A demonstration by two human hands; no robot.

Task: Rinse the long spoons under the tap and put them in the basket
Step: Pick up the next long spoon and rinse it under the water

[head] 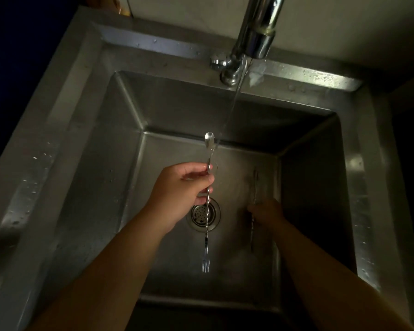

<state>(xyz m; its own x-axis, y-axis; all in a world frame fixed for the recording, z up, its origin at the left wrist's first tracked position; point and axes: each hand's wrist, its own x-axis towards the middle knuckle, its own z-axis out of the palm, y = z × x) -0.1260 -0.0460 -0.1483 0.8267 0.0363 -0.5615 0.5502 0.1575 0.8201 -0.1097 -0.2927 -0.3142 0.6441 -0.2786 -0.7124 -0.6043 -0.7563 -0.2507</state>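
My left hand [179, 194] grips a long twisted bar spoon [209, 151] by its middle, above the sink. Its bowl points away from me, just left of the water stream [236, 96], and its forked end [205, 265] points toward me. Low in the sink on the right, my right hand [267, 213] is closed on a second long spoon [255, 182], which is dim and blurred. Water runs from the tap [261, 32]. No basket is in view.
A deep steel sink [101, 130] fills the view, with a round drain strainer [202, 215] at the bottom centre. The tap's base and lever [222, 65] stand on the wet back rim. The surroundings are dark.
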